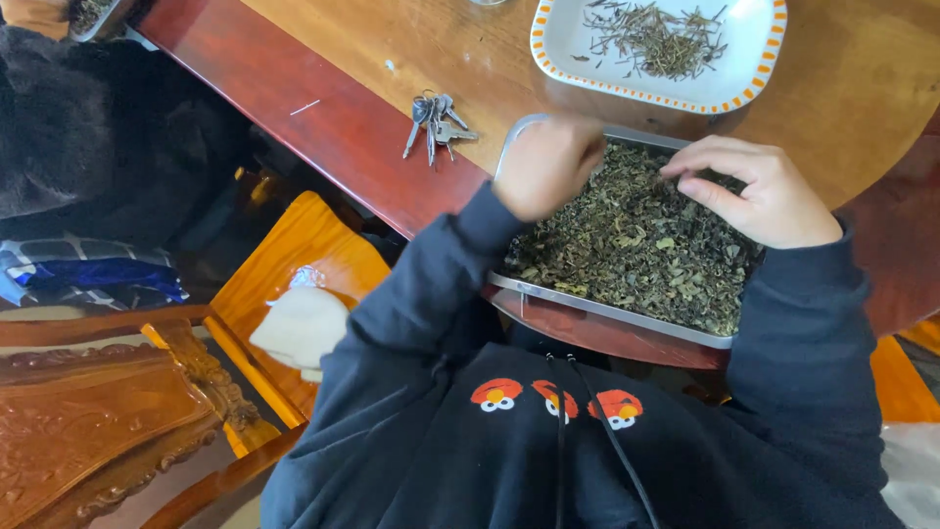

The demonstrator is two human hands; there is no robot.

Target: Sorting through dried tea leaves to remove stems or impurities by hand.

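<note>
A metal tray [602, 305] filled with dried green-brown leaves [636, 245] sits at the near edge of a round wooden table [411, 49]. My left hand [546, 165] hovers blurred over the tray's far left corner, fingers curled; what it holds cannot be made out. Over the tray's far right part, my right hand [759, 191] pinches its fingertips together among the leaves. Beyond the tray stands a white dish with an orange-dotted rim [754, 83] holding thin dried stems [656, 39].
A bunch of keys [436, 122] lies on the table left of the tray. A carved wooden chair [294, 264] with a white cloth [302, 328] on its seat stands at my left. Dark clothing [88, 127] lies further left.
</note>
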